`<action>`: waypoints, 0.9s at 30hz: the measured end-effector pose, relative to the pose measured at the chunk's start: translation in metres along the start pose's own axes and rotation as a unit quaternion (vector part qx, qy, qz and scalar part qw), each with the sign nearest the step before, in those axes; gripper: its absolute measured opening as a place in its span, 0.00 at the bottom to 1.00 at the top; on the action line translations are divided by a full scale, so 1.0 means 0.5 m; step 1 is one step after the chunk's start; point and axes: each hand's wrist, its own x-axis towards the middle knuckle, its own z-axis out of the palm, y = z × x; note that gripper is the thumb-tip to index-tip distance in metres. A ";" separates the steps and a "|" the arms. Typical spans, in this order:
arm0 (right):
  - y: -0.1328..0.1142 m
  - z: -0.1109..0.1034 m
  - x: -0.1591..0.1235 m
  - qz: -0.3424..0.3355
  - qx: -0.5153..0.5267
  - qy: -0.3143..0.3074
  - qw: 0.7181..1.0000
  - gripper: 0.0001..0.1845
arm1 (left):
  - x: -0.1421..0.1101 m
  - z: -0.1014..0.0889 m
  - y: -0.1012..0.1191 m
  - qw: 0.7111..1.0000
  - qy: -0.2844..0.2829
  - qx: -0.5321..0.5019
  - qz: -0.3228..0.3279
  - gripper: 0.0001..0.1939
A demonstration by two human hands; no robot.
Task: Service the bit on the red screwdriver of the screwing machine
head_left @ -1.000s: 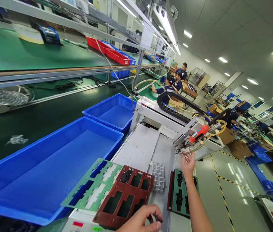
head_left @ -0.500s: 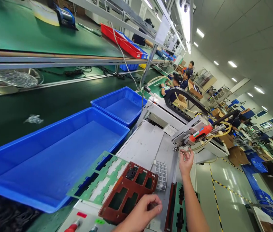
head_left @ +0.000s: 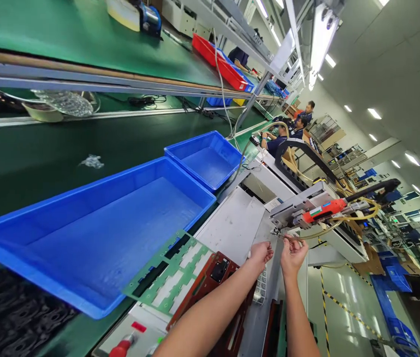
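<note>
My right hand (head_left: 293, 254) is raised at the tip of the red electric screwdriver (head_left: 323, 210), which is mounted on a machine carriage. Its thumb and fingers are pinched beside the hose near the bit end; what they grip is too small to make out. Just left of it, my left hand (head_left: 261, 255) is closed with curled fingers over the machine bed, and anything inside is hidden. Below my left forearm lies a brown fixture plate (head_left: 213, 272), partly covered, with a black part (head_left: 219, 269) in one pocket. A green plate (head_left: 165, 272) with cutouts adjoins it.
Two blue trays (head_left: 116, 186) (head_left: 210, 157) stand to the left. A sheet of small clear compartments (head_left: 260, 290) lies under my left wrist. A red knob (head_left: 120, 348) is at the front. Black parts (head_left: 16, 317) are piled lower left. People (head_left: 278, 141) sit farther back.
My left hand has moved forward and up from above the brown plate to beside my right hand, its fingers now more closed. My right hand stays at the screwdriver tip. The view has shifted.
</note>
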 end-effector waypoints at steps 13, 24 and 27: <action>-0.172 0.130 -0.112 0.072 0.064 -0.005 0.995 0.33 | -0.126 -0.043 0.041 0.941 -0.110 -0.284 0.150 0.22; -0.300 0.218 -0.149 0.165 0.183 -0.015 0.969 0.37 | -0.218 -0.117 0.138 0.938 -0.089 -0.214 0.257 0.17; -0.322 0.239 -0.153 0.161 0.194 -0.043 0.967 0.34 | -0.230 -0.129 0.167 0.940 -0.075 -0.200 0.266 0.17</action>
